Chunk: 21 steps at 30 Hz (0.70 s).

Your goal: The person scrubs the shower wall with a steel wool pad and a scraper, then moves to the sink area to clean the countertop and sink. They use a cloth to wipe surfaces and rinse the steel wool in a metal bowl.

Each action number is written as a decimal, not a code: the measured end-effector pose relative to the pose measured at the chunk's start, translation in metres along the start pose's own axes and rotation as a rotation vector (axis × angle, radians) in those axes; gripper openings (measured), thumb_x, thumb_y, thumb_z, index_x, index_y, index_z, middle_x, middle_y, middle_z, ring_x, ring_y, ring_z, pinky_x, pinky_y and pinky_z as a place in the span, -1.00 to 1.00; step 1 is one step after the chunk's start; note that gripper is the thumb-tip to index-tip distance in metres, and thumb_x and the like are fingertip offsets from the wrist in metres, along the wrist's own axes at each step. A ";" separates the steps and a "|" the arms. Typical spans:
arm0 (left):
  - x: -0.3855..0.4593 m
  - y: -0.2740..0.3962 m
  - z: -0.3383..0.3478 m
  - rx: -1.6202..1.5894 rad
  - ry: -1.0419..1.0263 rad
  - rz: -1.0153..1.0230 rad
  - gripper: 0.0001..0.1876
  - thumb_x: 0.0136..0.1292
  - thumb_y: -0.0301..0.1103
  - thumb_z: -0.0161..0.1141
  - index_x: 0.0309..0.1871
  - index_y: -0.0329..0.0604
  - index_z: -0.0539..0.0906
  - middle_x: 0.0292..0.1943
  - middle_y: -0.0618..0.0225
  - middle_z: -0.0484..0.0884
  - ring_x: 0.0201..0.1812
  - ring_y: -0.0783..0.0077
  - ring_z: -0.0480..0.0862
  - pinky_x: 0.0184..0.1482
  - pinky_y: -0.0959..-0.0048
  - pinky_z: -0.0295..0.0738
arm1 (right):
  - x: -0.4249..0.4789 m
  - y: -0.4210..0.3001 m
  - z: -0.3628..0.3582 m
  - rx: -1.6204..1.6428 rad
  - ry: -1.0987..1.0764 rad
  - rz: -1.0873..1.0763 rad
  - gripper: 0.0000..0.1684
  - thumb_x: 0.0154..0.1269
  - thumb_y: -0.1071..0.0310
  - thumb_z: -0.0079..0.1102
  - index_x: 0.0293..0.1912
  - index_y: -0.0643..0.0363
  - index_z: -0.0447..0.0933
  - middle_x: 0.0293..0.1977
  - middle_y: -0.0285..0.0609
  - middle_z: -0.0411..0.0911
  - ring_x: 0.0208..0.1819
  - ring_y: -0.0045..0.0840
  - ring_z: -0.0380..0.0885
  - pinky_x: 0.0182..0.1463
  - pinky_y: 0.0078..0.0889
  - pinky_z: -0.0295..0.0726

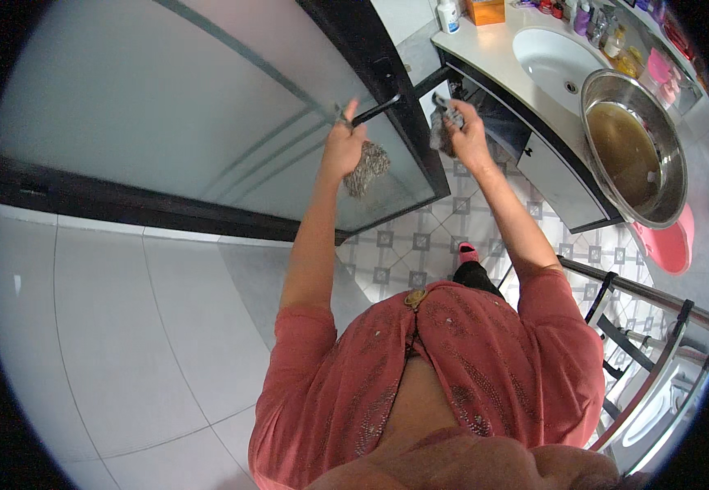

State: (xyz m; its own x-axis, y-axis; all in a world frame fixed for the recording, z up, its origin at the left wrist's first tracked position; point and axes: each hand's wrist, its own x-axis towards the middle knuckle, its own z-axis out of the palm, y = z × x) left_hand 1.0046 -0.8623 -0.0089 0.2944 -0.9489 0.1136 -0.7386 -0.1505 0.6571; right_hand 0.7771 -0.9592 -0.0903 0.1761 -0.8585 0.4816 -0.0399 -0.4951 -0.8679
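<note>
My left hand (343, 144) is at the black handle (377, 110) of a frosted glass door (219, 116). A grey-brown textured bundle (367, 168), perhaps a scrubber or a cloth, hangs beneath this hand and seems held in it. Whether the fingers also grip the handle is blurred. My right hand (468, 136) is closed on a crumpled grey cloth-like bundle (443, 127), just beyond the door's black edge. Behind it the cabinet under the washbasin shows a dark opening.
A white countertop (477, 52) with an oval washbasin (556, 58) curves along the right. A large metal basin (676, 153) of brownish water sits over its edge. Below are a pink plastic basin (672, 248) and a metal rail (642, 294). Bottles and an orange box (486, 11) stand on the counter.
</note>
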 end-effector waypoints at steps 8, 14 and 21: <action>0.024 0.021 0.015 -0.089 -0.011 -0.163 -0.65 0.33 -0.38 -0.01 0.17 -0.17 0.36 -0.20 0.17 0.54 -0.22 0.29 0.58 -0.12 0.29 0.44 | 0.009 0.028 0.026 -0.057 0.106 -0.117 -0.41 -0.12 0.74 0.05 0.00 0.18 0.46 -0.05 0.01 0.39 0.05 -0.13 0.39 0.13 -0.30 0.40; 0.031 0.017 0.017 -0.008 -0.075 -0.094 -0.66 0.31 -0.43 -0.04 0.15 -0.23 0.34 -0.24 0.12 0.53 -0.23 0.24 0.59 -0.13 0.27 0.44 | 0.070 0.026 0.083 -0.084 0.201 -0.352 -0.26 -0.35 0.76 -0.04 0.00 0.19 0.49 0.02 0.16 0.28 0.07 0.02 0.30 0.21 -0.20 0.30; 0.006 0.017 0.014 0.040 -0.107 -0.159 -0.64 0.30 -0.48 -0.05 0.16 -0.25 0.29 -0.28 0.13 0.53 -0.26 0.22 0.59 -0.16 0.28 0.44 | 0.030 0.064 0.091 -0.127 0.120 -0.296 -0.20 -0.36 0.72 0.10 0.05 0.04 0.51 0.02 0.07 0.34 0.06 -0.02 0.32 0.12 -0.10 0.34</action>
State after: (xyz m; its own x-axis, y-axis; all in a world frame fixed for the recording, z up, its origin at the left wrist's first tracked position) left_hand 0.9854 -0.8749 -0.0074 0.3447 -0.9360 -0.0709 -0.7118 -0.3099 0.6303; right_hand 0.8692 -1.0044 -0.1429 0.0815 -0.6811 0.7277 -0.1279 -0.7312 -0.6701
